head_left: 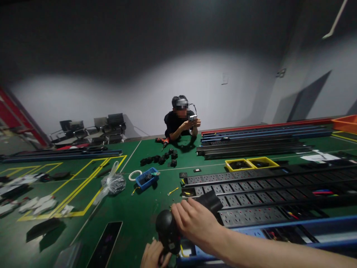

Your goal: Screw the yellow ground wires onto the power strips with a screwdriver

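Observation:
A black cordless drill (pixel 167 226) is in my right hand (pixel 191 217), its fingers wrapped round the handle. The drill's head points down, and its base (pixel 210 201) sticks out beyond the hand. My left hand (pixel 153 254) is at the bottom edge, fingers closed round something dark just beside the drill's nose; what it is stays hidden. Below the drill lies the end of a blue power strip housing (pixel 200 254), with a yellow wire showing in it. Several black socket strips (pixel 248 216) lie in parallel just beyond my right forearm.
Across the green table (pixel 145 149) a co-worker (pixel 181 123) leans with a small device in hand. Nearby are a red-and-black drill (pixel 164 141), black parts (pixel 161 159), a blue bin (pixel 147 179), yellow bins (pixel 238 165), a plastic bag (pixel 114 183) and a phone (pixel 105 243).

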Demonstrator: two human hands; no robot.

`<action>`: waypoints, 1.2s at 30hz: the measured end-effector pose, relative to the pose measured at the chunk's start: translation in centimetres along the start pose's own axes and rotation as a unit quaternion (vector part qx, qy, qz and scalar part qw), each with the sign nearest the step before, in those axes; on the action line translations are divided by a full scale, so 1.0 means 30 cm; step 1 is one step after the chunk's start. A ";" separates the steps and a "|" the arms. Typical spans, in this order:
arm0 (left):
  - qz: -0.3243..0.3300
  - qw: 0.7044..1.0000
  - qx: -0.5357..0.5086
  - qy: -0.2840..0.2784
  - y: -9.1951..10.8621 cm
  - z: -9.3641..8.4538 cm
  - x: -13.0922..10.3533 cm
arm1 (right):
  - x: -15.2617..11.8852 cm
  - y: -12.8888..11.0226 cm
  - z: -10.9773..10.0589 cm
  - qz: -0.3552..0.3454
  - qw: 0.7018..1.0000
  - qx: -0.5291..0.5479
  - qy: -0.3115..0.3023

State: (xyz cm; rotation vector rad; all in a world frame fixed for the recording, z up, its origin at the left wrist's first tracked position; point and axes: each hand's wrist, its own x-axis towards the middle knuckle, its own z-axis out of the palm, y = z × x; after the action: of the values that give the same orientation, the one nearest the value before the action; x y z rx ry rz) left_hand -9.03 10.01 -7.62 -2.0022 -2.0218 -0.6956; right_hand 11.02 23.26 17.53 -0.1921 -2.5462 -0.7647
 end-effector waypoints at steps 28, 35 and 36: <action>-0.136 0.973 -0.111 -0.147 0.161 -0.248 0.093 | 0.057 0.085 -0.101 -0.066 0.970 0.132 -0.194; -0.062 0.947 -0.238 -0.208 0.095 -0.278 0.151 | 0.173 0.167 -0.123 -0.088 0.801 0.311 -0.504; -0.042 0.944 -0.234 -0.228 0.086 -0.284 0.169 | 0.177 0.173 -0.119 -0.096 0.783 0.325 -0.521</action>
State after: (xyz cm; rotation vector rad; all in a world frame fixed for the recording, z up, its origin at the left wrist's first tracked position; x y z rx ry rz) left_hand -8.26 10.41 2.58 -2.5521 -2.3817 -0.8594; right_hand 9.13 25.63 25.20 -0.1367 -3.7346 0.3847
